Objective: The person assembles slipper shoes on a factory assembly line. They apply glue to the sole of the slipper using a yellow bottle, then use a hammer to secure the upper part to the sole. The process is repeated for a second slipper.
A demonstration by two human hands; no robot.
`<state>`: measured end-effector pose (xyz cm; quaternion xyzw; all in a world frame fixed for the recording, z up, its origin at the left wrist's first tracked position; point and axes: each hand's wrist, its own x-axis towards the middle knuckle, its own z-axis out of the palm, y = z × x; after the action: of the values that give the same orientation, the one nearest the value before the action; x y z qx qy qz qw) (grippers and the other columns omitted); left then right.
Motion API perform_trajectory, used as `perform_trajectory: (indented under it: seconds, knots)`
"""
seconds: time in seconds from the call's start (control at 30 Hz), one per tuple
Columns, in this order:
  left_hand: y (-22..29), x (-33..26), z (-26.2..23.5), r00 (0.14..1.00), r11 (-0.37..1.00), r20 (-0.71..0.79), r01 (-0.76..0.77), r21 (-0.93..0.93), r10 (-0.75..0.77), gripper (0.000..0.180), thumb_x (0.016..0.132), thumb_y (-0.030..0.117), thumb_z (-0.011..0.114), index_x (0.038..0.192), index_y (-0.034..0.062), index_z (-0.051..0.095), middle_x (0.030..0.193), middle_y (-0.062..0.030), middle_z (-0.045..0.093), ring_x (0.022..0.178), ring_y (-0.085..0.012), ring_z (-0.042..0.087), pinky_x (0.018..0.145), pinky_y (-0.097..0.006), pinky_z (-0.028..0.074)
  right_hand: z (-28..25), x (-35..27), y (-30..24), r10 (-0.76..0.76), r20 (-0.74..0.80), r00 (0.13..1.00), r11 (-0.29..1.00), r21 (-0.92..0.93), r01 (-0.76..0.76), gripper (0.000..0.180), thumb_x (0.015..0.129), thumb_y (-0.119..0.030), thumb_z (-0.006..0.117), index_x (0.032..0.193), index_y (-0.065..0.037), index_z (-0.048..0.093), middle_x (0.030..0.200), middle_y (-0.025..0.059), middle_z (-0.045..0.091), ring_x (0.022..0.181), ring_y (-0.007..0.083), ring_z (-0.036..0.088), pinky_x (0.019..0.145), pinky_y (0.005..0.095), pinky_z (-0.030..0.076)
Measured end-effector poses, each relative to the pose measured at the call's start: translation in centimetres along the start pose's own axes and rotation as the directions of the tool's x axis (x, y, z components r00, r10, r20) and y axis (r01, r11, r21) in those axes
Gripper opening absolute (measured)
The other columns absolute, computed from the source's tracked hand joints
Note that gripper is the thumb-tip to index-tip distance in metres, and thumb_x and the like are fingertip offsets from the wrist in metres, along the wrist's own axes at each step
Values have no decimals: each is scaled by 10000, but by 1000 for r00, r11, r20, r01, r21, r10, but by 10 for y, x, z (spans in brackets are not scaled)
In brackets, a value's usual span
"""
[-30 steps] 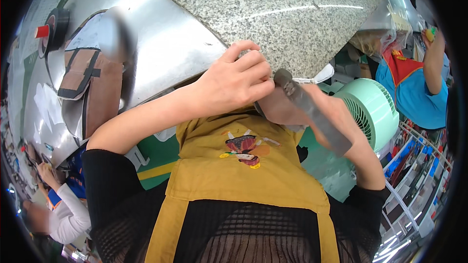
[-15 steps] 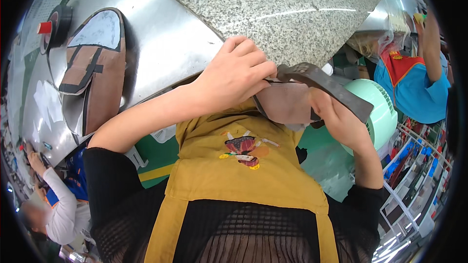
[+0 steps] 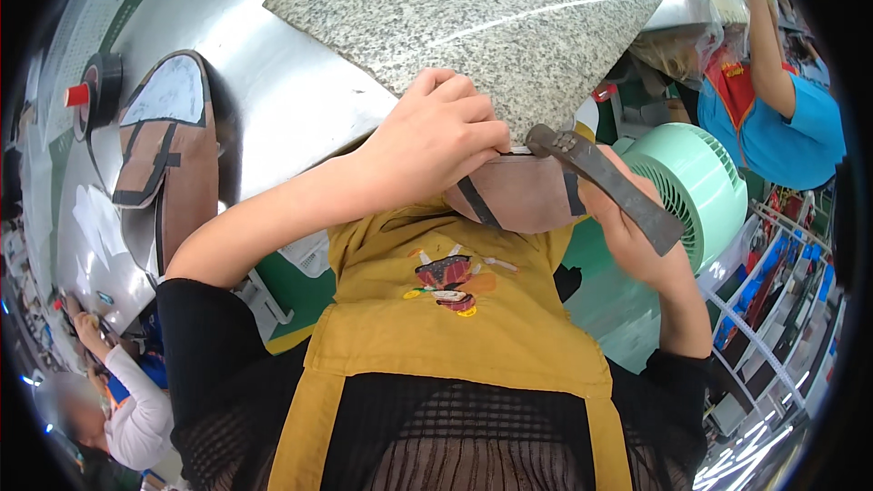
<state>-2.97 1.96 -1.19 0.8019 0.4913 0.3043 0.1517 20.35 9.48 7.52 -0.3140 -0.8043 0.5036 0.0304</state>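
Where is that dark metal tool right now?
In the head view, right of centre: the dark metal tool is in the right hand, its head at the granite slab's edge, beside the left hand.

Granite slab (image 3: pixel 509 18) just above hands

Two hands work a brown leather piece at the edge of a granite slab

The left hand (image 3: pixel 436 141) curls over the top of the brown leather piece (image 3: pixel 518 195), fingers pressing it against the near edge of the speckled granite slab (image 3: pixel 491 14) — the right hand (image 3: pixel 637 236) grips a dark metal hammer-like tool (image 3: pixel 605 184) whose head touches the leather just beside the left fingertips. The slab lies on a shiny metal table (image 3: pixel 245 64), where a second cut leather piece (image 3: pixel 168 150) with dark strips lies flat, well apart to the left. A mint-green fan (image 3: pixel 700 186) stands behind the right hand — a person in a blue shirt (image 3: pixel 787 114) stands at the upper right.
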Motion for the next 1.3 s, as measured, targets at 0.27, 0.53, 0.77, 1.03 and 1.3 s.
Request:
perform_trajectory:
  seconds: [0.27, 0.53, 0.77, 1.03, 1.3]
  knots:
    - [-2, -4, 4, 967, 951, -49, -237, 200, 252, 213, 673, 111, 628, 882, 133, 594, 847, 11, 520, 854, -186, 512, 894, -388, 415, 1, 3, -3, -70, 73, 995, 991, -105, 78, 182, 931, -68, 463, 1087, 10, 512, 714, 78, 480, 618, 189, 444, 571, 293, 365]
    - [2, -7, 2, 988, 981, -66, -126, 148, 137, 201, 694, 93, 622, 890, 135, 596, 858, 6, 523, 863, -188, 518, 925, -409, 400, 11, 4, -11, -2, 127, 992, 969, -245, 33, 295, 835, 12, 515, 1129, 5, 501, 870, 234, 574, 776, 448, 563, 635, 411, 455]
    - [-3, -13, 1, 972, 964, -79, -205, 170, 221, 206, 690, 109, 612, 896, 110, 602, 867, -5, 523, 875, -204, 513, 900, -397, 422, 4, 4, -11, -53, 49, 997, 996, -66, 56, 214, 883, -10, 472, 1095, 18, 489, 749, 126, 510, 646, 265, 499, 610, 341, 418]
    - [-6, -17, 7, 938, 922, -115, -289, 258, 327, 207, 690, 109, 605, 896, 87, 592, 867, -19, 531, 864, -202, 527, 894, -388, 440, -4, 10, -21, -16, 159, 987, 991, -131, 37, 361, 830, 1, 542, 1186, 0, 480, 955, 196, 601, 858, 391, 614, 708, 369, 493]
    - [1, -20, 3, 985, 999, -170, 12, 46, -4, 172, 702, 102, 673, 860, 121, 608, 856, 3, 542, 906, -200, 519, 923, -392, 395, 14, 15, -20, -39, 179, 983, 956, -281, 89, 220, 861, -30, 517, 1073, -11, 461, 821, 181, 555, 718, 365, 545, 627, 386, 460]
